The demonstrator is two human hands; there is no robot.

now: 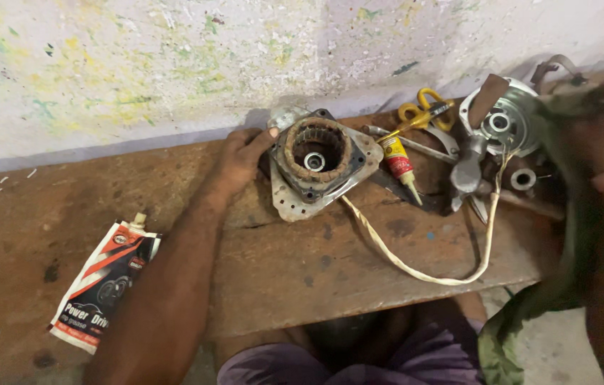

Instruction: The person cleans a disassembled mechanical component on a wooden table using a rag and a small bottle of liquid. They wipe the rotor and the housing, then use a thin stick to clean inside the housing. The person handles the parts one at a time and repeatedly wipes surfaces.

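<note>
The left hand [239, 158] rests on the wooden bench [316, 264], its fingers curled against the left edge of the motor stator [316, 160], steadying it rather than lifting it. The stator sits toward the far middle of the bench on a bent metal plate, copper windings in a ring around a central bearing hole, and just touches the base of the wall [173, 64]. The right forearm fills the right edge of the view, blurred, with a pink band at the wrist; the right hand itself is out of sight, so whether it is clenched or loose cannot be told. A green cloth [523, 321] hangs beside that arm at the near right.

A cream-coloured cable [416, 267] runs from the stator, loops toward the near edge of the bench and rises to the motor housing [505, 121] at the far right. Between stator and housing lie a small red and yellow tube [400, 164] with a pointed nozzle, yellow-handled scissors [427, 110] and grey metal pliers [466, 171]. Well apart, on the near left of the bench, lies 1 flat grease pouch [106, 281] in red, white and black
</note>
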